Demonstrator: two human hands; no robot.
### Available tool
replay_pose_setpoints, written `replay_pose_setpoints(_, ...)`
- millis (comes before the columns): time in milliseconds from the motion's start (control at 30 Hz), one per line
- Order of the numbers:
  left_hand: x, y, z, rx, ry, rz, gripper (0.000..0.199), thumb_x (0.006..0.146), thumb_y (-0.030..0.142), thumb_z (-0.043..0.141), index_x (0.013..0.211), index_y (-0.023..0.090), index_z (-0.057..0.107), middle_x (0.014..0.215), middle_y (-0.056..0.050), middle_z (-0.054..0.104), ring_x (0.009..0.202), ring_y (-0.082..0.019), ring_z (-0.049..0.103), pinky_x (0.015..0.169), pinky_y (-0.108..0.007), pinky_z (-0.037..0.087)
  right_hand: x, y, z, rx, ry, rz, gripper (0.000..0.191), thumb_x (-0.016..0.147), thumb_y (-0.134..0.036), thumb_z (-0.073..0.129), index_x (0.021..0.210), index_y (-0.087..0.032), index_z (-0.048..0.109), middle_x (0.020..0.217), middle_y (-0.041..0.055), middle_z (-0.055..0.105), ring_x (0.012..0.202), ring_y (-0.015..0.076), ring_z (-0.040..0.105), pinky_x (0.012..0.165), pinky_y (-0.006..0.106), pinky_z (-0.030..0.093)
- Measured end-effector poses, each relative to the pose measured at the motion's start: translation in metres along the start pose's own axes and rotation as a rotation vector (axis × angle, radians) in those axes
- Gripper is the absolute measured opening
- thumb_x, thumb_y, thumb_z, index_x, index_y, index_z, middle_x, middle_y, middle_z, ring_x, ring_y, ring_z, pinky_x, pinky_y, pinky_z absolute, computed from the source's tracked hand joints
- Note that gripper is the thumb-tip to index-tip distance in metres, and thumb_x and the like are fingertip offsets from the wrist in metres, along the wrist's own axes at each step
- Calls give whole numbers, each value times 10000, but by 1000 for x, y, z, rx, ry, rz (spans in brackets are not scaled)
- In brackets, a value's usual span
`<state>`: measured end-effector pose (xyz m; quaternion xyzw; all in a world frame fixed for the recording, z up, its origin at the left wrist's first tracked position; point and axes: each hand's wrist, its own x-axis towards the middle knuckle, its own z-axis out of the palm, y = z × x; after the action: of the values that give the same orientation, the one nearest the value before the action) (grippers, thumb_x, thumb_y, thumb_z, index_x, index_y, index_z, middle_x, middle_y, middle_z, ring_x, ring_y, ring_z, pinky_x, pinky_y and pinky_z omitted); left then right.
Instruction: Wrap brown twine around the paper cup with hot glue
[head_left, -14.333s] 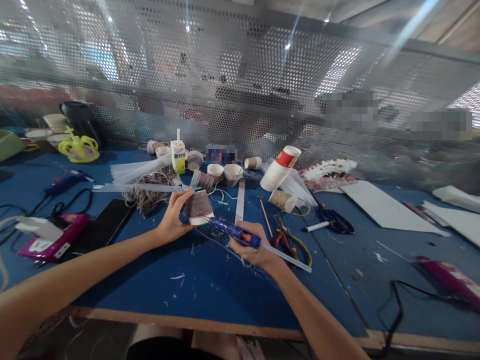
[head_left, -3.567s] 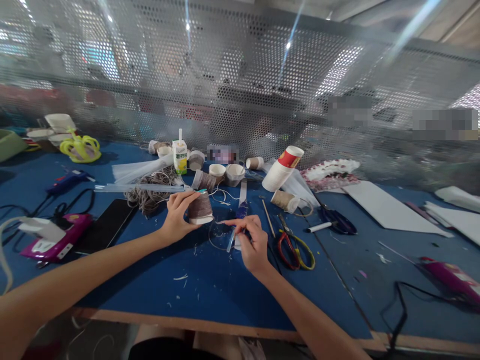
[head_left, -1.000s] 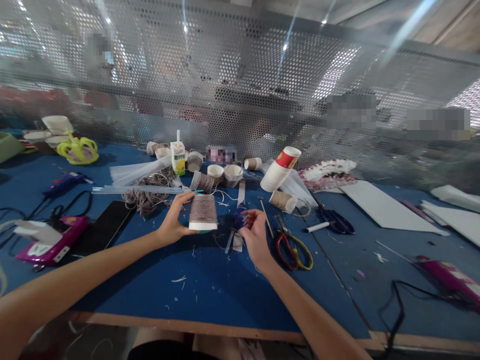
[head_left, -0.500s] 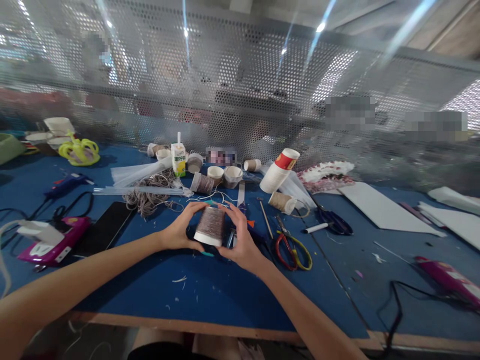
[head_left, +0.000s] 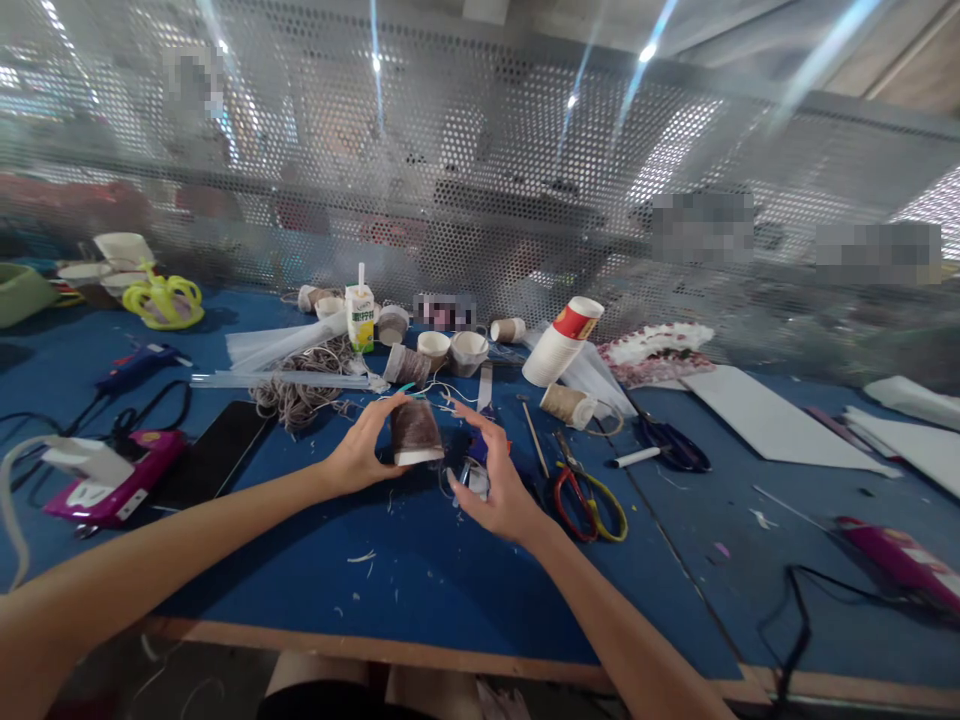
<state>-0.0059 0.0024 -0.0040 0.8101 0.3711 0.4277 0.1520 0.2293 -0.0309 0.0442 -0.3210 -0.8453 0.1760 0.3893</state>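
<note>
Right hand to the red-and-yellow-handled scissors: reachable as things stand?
Likely yes: the right hand is open beside the wrapped cup, and the scissors lie just to its right, with nothing seen covering them.

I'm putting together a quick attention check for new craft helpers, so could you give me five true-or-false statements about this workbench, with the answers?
1. The left hand holds a paper cup wound with brown yarn. True.
2. The right hand grips the scissors with red and yellow handles. False: it is open beside the wound cup, and the scissors lie on the blue table.
3. The leaning stack of white paper cups has a red band near its top. True.
4. The small drink carton with a white straw lies on its side. False: it stands upright.
5. A white marker with a black tip lies to the right of the scissors. True.
</note>
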Motion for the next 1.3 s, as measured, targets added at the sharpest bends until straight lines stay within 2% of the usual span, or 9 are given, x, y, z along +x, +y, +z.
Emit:
replay_pose_setpoints(133, 2, 0, 0, 38, 81, -77, 832, 668, 226, 740, 1386, 201, 319, 1348, -155, 494, 1267, -323, 489, 1033, -491, 456, -3, -5, -7, 3, 10, -94, 252, 789, -171, 500, 1023, -256, 469, 1204, 74, 629, 1221, 289, 445, 1009, 526, 372)
replay_pose_setpoints(367, 0, -4, 3, 91, 110, -34, 833, 644, 167, 726, 1378, 205, 335, 1331, -140, 505, 1262, -324, 485, 1067, -522, 422, -5, -9, 3, -120, -131, -81, 220, 746, -192, 524, 958, -250, 518, 1158, 38, 666, 1113, 294, 433, 959, 506, 376)
replay_pose_setpoints(600, -3, -5, 0, 71, 115, 33, 838, 704, 225, 713, 1424, 229, 283, 1313, -136, 488, 1230, -309, 505, 992, -473, 497, -1, -12, 0, -130, -90, 27, 82, 799, -197, 480, 855, -250, 506, 1055, 38, 701, 1039, 270, 433, 922, 473, 379)
replay_pose_setpoints(700, -4, -6, -1, 16, 114, 24, 845, 710, 244, 713, 1431, 246, 273, 1317, -141, 470, 1214, -314, 510, 931, -458, 532, -1, -10, -3, -54, -28, 59, 59, 829, -227, 458, 796, -257, 496, 996, 39, 714, 993, 267, 442, 899, 470, 392)
replay_pose_setpoints(867, -7, -14, 4, -113, 146, 23, 861, 702, 258, 711, 1440, 266, 268, 1318, -144, 442, 1222, -329, 486, 915, -465, 536, 0, 0, -3, 144, 82, 132, 167, 871, -351, 464, 753, -255, 534, 927, 59, 720, 946, 270, 505, 860, 462, 430)
replay_pose_setpoints(1067, -9, -21, 6, -179, 181, 62, 839, 739, 305, 707, 1449, 278, 262, 1307, -134, 420, 1229, -309, 474, 982, -483, 493, 4, 16, 3, 542, 275, 398, 287, 860, -441, 507, 677, -222, 532, 759, 43, 687, 785, 233, 646, 810, 410, 492)
replay_pose_setpoints(1133, -9, -21, 6, -194, 180, 73, 838, 749, 327, 707, 1453, 286, 255, 1314, -134, 404, 1243, -307, 461, 1000, -490, 479, 4, 23, 4, 554, 420, 486, 256, 833, -442, 527, 699, -224, 517, 735, 29, 672, 755, 224, 646, 782, 397, 502)
replay_pose_setpoints(1233, -8, -19, 7, -235, 160, 66, 841, 756, 370, 705, 1455, 291, 244, 1321, -137, 375, 1264, -313, 441, 1025, -514, 457, 3, 29, 4, 404, 631, 564, 235, 790, -451, 576, 812, -228, 504, 803, 26, 631, 806, 219, 620, 793, 403, 504)
replay_pose_setpoints(1300, -7, -17, 7, -267, 138, 52, 855, 750, 400, 712, 1455, 295, 239, 1318, -135, 361, 1278, -319, 429, 1037, -532, 444, 1, 27, 4, 298, 633, 507, 287, 787, -447, 600, 939, -229, 490, 972, 58, 608, 911, 223, 599, 849, 425, 497)
